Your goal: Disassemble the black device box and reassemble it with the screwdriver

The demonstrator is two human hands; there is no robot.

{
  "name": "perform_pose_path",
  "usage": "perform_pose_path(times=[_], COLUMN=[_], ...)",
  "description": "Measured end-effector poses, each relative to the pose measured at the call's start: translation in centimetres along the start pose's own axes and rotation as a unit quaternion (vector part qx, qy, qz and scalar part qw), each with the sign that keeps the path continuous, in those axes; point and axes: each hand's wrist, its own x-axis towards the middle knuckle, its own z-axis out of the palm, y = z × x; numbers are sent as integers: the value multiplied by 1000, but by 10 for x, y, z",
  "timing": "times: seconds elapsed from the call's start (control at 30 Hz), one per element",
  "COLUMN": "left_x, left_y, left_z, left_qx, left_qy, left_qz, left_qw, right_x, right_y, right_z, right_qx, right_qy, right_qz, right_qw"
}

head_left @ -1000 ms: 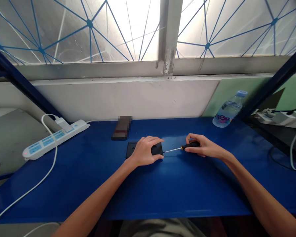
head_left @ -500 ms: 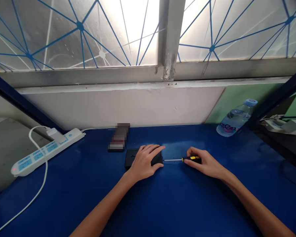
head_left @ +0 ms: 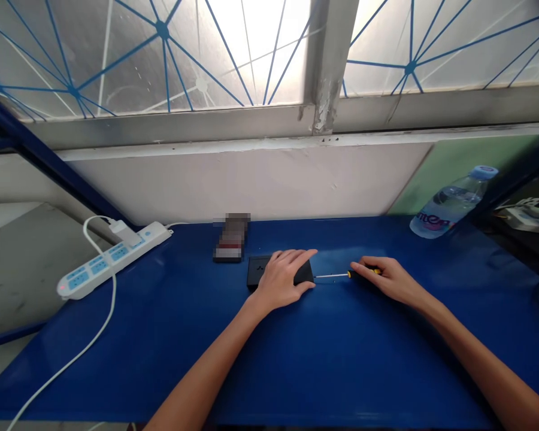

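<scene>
A flat black box (head_left: 257, 270) lies on the blue table (head_left: 296, 359). My left hand (head_left: 284, 278) rests flat on top of it, fingers stretched out and pressing it down. My right hand (head_left: 393, 279) is closed round the yellow and black handle of a small screwdriver (head_left: 339, 275). The screwdriver lies almost level, its thin metal shaft pointing left, with the tip at the box's right edge near my left thumb. Most of the handle is hidden under my fingers.
A blurred dark object (head_left: 231, 237) stands behind the box. A white power strip (head_left: 112, 258) with a plugged-in charger and cable lies at the left. A water bottle (head_left: 451, 203) lies at the back right by the wall.
The camera view has shifted, so everything sits a little further right. My right hand has lowered over the screwdriver handle, covering more of it. My left hand stays on the box.
</scene>
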Motion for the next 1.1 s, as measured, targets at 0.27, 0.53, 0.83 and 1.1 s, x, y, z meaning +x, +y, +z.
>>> perform_pose_path(times=[0.27, 0.53, 0.83, 1.1], left_x=[-4, -7, -7, -4], left_y=[2, 1, -2, -1], left_z=[-3, -1, -2, -3], left_qx=[4, 12, 24, 56], left_qy=[-14, -14, 3, -13], left_qz=[6, 4, -1, 23], left_qw=[1000, 1000, 1000, 998], right_x=[-1, 6, -6, -6], right_y=[5, 6, 0, 2], right_z=[-8, -6, -10, -2], right_qx=[134, 51, 165, 28], right_qy=[-84, -61, -130, 7], right_qz=[39, -5, 55, -6], right_qw=[987, 997, 976, 1000])
